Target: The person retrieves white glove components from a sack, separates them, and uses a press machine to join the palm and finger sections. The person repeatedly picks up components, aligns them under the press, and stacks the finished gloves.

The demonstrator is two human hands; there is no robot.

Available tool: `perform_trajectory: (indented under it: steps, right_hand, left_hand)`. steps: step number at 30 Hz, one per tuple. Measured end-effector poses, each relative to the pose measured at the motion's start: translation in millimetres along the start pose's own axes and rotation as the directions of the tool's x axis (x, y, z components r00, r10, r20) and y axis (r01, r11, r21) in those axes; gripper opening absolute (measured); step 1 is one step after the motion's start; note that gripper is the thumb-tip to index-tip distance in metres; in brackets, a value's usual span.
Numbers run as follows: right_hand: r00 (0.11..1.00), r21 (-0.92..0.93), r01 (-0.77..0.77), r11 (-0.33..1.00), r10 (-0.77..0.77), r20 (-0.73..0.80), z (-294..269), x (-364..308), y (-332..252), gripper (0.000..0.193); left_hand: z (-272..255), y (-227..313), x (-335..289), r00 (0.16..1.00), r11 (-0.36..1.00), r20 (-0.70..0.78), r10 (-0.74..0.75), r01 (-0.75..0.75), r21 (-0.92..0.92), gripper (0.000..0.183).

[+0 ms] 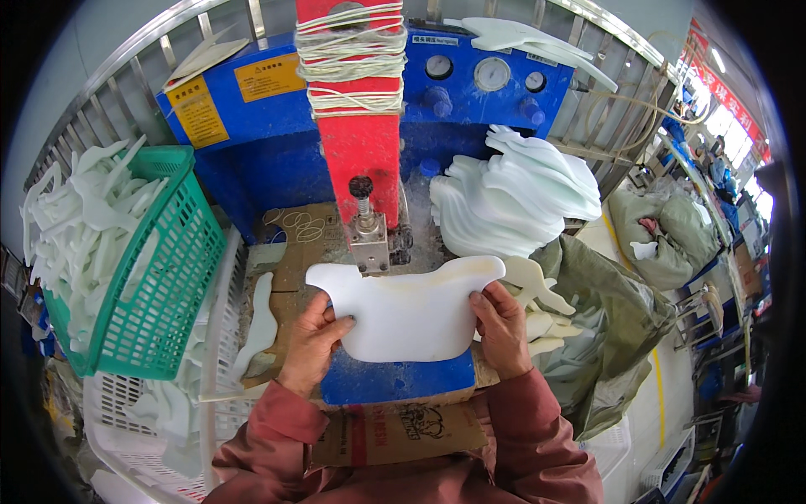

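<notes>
Both of my hands hold a white curved foam piece (411,312) with two flared upper corners. My left hand (317,343) pinches its left edge, thumb on the front. On the right edge, my right hand (502,329) grips it the same way. The piece's upper edge is right by the metal head (368,244) under the red arm (359,151) of a blue machine (277,126); whether they touch I cannot tell. Below the piece lies a blue plate (399,380).
A stack of similar white foam pieces (516,193) stands behind on the right. At left, a green basket (159,294) full of white foam scraps rests above a white crate (126,403). An olive sack (617,307) opens at right. Cardboard (403,433) lies near my lap.
</notes>
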State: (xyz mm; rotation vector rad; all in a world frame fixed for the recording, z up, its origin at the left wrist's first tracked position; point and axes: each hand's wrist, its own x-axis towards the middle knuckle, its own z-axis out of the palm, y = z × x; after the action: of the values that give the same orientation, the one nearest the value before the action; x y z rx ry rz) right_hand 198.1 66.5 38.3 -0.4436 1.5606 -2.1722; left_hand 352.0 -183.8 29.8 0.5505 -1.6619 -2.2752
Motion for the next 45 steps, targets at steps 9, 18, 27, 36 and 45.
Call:
perform_trajectory:
  steps: [9, 18, 27, 36, 45]
  right_hand:
    - [0.998, -0.002, -0.008, 1.0, 0.008, -0.054, -12.1, -12.0, -1.3, 0.031]
    - [0.993, -0.002, 0.03, 1.0, -0.03, -0.112, -28.7, -25.4, -4.8, 0.031]
    - [0.979, -0.076, 0.031, 0.997, -0.046, -0.197, -39.4, -37.4, -9.9, 0.027]
    - [0.971, -0.092, 0.033, 0.995, -0.054, -0.234, -51.8, -47.0, -10.4, 0.025]
    - [0.977, -0.091, -0.015, 0.996, -0.004, -0.212, -59.2, -71.2, 20.4, 0.025]
  left_hand:
    - [12.3, -1.4, -2.6, 0.996, 0.997, 0.051, -0.072, 0.07, 0.038, 0.053]
    - [28.5, -12.4, -1.5, 0.986, 0.992, 0.151, -0.071, 0.086, -0.093, 0.053]
    - [40.4, -17.7, 0.9, 0.974, 0.991, 0.194, -0.12, 0.13, -0.036, 0.054]
    - [51.6, -24.5, 4.5, 0.964, 0.985, 0.234, -0.125, 0.149, -0.09, 0.054]
    - [33.5, -33.6, -24.5, 0.96, 0.976, 0.192, -0.205, 0.215, -0.032, 0.053]
